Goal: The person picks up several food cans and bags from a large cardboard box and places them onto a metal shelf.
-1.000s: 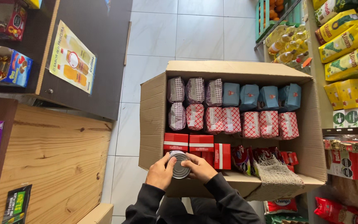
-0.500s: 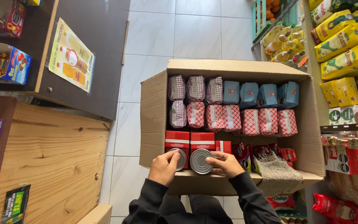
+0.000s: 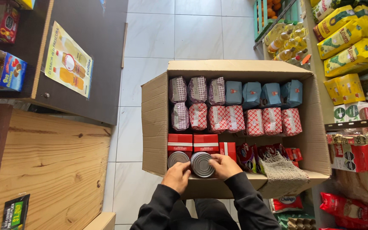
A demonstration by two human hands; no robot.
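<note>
Both hands closing on tins at the near edge of the cardboard box (image 3: 154,123) — right hand (image 3: 224,165) gripping the upright silver tin (image 3: 202,164), left hand (image 3: 176,176) resting against the second tin (image 3: 177,158) just beside it.

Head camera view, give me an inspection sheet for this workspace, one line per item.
Surface: open cardboard box over a pale tiled floor.
Job's things: two round tins, left tin and right tin, side by side at the box's near edge.
Clutter: checked packets, blue packets, red cartons, a mesh bag.
Hands: left hand and right hand, fingers on the right tin.
Cables: nothing seen.
Surroundings: wooden counter left, stocked shelves right.
</note>
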